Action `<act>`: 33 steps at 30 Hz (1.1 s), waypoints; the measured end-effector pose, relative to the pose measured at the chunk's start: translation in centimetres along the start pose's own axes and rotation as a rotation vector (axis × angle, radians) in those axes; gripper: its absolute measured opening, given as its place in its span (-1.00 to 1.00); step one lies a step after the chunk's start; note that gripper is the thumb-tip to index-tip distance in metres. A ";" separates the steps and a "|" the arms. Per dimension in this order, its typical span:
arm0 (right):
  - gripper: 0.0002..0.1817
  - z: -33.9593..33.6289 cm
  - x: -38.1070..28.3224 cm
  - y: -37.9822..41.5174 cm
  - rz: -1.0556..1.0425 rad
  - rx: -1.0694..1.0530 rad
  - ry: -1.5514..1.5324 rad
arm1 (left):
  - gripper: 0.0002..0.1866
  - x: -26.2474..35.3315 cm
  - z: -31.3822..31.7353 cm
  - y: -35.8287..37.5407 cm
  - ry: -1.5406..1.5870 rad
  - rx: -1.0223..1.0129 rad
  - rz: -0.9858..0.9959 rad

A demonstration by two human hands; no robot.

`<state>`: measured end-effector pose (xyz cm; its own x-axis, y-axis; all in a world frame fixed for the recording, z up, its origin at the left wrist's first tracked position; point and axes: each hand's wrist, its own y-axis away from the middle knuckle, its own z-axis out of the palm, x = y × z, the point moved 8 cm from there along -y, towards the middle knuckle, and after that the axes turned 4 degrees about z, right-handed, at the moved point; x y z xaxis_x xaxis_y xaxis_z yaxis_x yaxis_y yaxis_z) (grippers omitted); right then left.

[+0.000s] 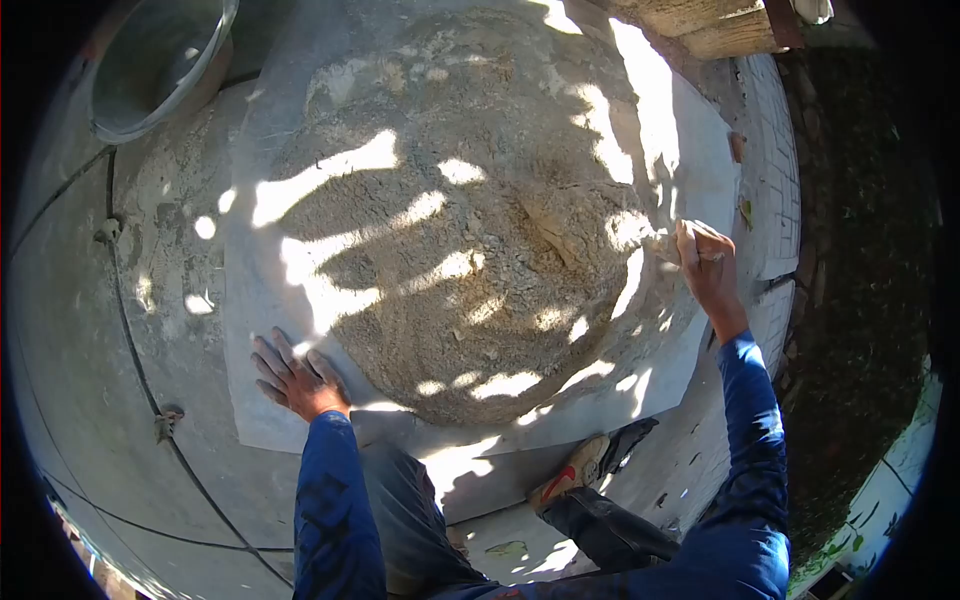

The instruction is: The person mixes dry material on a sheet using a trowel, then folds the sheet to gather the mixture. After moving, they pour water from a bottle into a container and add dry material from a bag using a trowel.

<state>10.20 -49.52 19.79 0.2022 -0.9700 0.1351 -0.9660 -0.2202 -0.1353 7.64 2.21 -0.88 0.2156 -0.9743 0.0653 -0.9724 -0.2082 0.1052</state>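
Note:
A wide mound of grey-brown, wet-looking mix (470, 270) lies on a pale flat sheet (255, 400). My left hand (300, 378) rests on the sheet at the mound's lower left, palm down with its fingers spread, holding nothing. At the mound's right edge, my right hand (706, 258) is closed around a tool (660, 243) that points left into the mix. The tool is coated in the same grey material, so its exact shape is hard to make out.
A bucket (160, 80) stands at the upper left. A dark cord (135, 340) runs over the concrete floor on the left. A wooden piece (715, 25) lies at the top right. My shoe (570, 470) is just below the sheet. Dark ground lies at the far right.

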 end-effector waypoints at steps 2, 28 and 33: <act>-0.81 -1.4 1.2 -0.2 0.371 -0.153 -0.275 | -0.37 0.6 0.5 0.0 -0.026 0.014 0.019; -0.62 18.6 1.9 -15.4 0.186 -0.340 -0.241 | -0.36 -0.3 0.0 0.0 0.019 0.053 0.046; -0.53 12.4 0.4 -9.2 0.456 -0.435 -0.510 | -0.35 -0.5 -0.1 0.1 0.009 0.068 0.059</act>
<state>21.14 -49.12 8.92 -0.2797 -0.9053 -0.3197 -0.9260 0.1665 0.3388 7.42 2.65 -0.75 0.1584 -0.9843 0.0780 -0.9872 -0.1562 0.0338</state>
